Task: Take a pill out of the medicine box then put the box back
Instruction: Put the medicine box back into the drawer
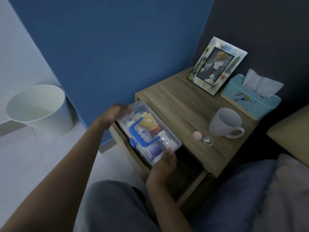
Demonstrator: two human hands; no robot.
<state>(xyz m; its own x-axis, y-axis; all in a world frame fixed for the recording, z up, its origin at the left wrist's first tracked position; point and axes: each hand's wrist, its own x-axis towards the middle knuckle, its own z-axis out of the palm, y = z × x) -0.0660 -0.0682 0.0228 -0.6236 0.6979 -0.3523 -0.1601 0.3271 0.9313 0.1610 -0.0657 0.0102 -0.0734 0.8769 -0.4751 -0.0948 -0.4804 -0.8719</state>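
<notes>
A wooden desk (pixel 189 104) stands in a dim corner, against a blue wall (pixel 108 47) on one side and a dark wall (pixel 267 30) on the other. Its drawer (pixel 192 186) is pulled open below the top. The floor is pale, and a white bin (pixel 40 109) stands on it to the left, well apart from the desk.

At the back of the desk a photo frame (pixel 217 66) leans upright, with a light blue tissue box (pixel 250 99) just beside it to the right, a tissue sticking out. In front of these sits a white mug (pixel 225 122), handle toward the front. Near the mug, closer to the front edge, lie a pink cap (pixel 197 135) and a small clear cup (pixel 207 141) with white bits in it, perhaps pills; the two are just beside each other. A pillow (pixel 291 131) and bedding show at the right edge, and the person's knees in grey fill the bottom.

The box (pixel 148 133), clear with a blue handle (pixel 142 134) on its lid, is held above the open drawer at the desk's left front, tilted slightly. Bottles and packets show through it. The left hand (pixel 115 113) grips the far end, fingers curled over the edge. The right hand (pixel 164 162) grips the near end, thumb on the lid. Both are closed on the box; nothing stands between it and the drawer.
</notes>
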